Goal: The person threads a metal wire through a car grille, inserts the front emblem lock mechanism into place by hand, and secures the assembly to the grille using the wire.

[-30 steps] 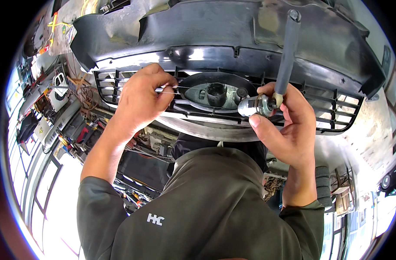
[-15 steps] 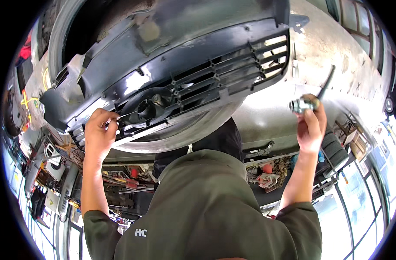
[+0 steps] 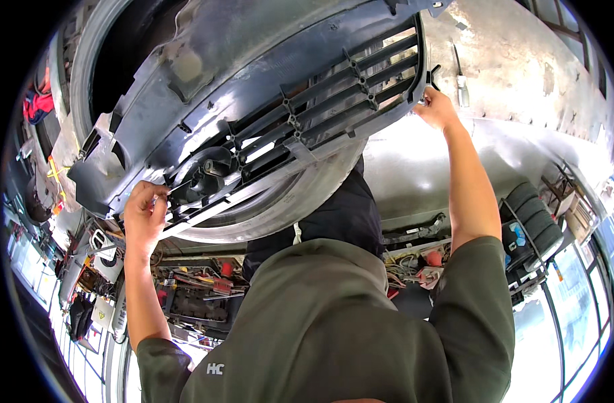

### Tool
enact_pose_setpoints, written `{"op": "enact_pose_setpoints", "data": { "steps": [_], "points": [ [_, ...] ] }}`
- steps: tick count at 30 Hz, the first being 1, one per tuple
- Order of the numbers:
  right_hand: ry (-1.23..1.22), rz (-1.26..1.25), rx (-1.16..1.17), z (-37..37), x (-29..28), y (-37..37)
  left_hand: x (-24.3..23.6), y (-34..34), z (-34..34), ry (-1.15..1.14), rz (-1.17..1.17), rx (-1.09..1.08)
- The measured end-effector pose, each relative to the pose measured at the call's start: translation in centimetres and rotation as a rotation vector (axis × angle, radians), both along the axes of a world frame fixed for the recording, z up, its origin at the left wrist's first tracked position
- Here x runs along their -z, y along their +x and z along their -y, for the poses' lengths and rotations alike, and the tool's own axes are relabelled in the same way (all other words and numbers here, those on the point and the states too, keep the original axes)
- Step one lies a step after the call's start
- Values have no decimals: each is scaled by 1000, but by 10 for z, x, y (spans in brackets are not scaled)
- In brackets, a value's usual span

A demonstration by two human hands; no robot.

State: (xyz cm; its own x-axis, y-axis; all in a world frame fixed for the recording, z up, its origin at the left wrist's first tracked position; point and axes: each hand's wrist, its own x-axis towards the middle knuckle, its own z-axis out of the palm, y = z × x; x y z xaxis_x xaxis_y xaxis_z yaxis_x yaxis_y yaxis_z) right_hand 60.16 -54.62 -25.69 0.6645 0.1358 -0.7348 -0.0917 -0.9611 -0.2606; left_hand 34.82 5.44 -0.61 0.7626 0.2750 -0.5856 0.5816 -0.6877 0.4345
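A dark plastic car bumper (image 3: 219,94), its slatted grille (image 3: 293,121) slanting up to the right, lies before me over a wheel-like ring. At the grille's lower left end, my left hand (image 3: 144,211) is closed in a pinch. A thin metal shaft (image 3: 178,188) sticks out of its fingers toward the round black housing (image 3: 206,176). At the upper right end of the grille, my right hand (image 3: 436,109) is closed against the bumper edge. Beside its fingers shows the dark handle (image 3: 434,75) of a tool, whose metal head is hidden.
A screwdriver (image 3: 463,91) lies on the worn pale surface right of the grille. Below the bumper is a rack of mixed tools and parts (image 3: 199,285). Stacked dark tyres (image 3: 532,215) stand at the right. Red cloth (image 3: 39,106) hangs at far left.
My right hand has moved up and left with the metal-headed tool, from open air to the grille's right end. The bumper appears shifted left in view; my left hand keeps its pinch.
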Motion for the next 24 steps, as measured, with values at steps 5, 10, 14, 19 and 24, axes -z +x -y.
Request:
{"op": "enact_pose_setpoints", "data": {
  "steps": [5,10,14,19,24],
  "points": [
    [11,41,-41,9,20,0,-2,9,6,41,22,67],
    [5,138,-21,10,26,-11,-2,7,7,14,23,21],
    [19,182,21,15,29,-14,3,5,2,5,35,32],
    [-21,65,-19,-7,43,-13,-10,-12,-11,58,57,79],
    [129,186,-67,81,80,-19,9,2,-4,55,107,163]
  ]
}}
